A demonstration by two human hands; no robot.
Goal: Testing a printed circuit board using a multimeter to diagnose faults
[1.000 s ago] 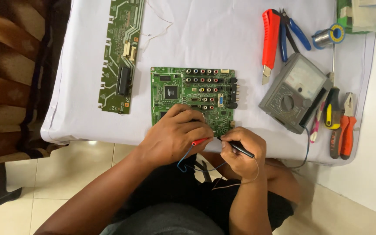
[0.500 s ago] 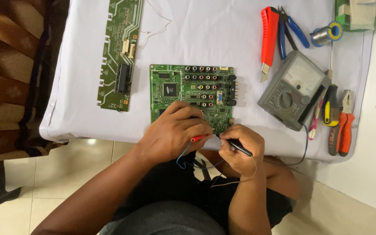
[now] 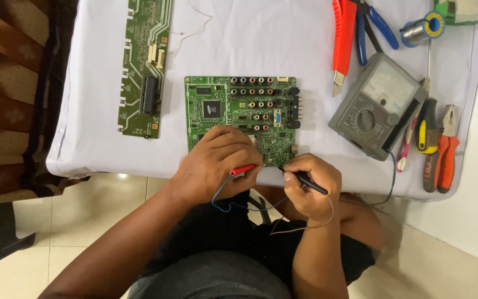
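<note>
A square green circuit board (image 3: 239, 108) lies on the white-covered table (image 3: 261, 39). My left hand (image 3: 217, 160) rests on the board's near edge and grips a red test probe (image 3: 243, 169). My right hand (image 3: 311, 185) holds a black test probe (image 3: 308, 181) like a pen, its tip on the board's near right corner. Thin leads (image 3: 239, 205) hang down from both probes over my lap. A grey analogue multimeter (image 3: 376, 105) sits to the right of the board.
A long narrow green board (image 3: 144, 66) lies at the left. At the right are a red utility knife (image 3: 343, 39), blue-handled pliers (image 3: 374, 25), a solder spool (image 3: 422, 29), screwdrivers and orange-handled pliers (image 3: 443, 152). A brown striped chair (image 3: 6, 94) stands left of the table.
Both hands stay on the board's near edge with the probes. The view has shifted very slightly; nothing else has moved.
</note>
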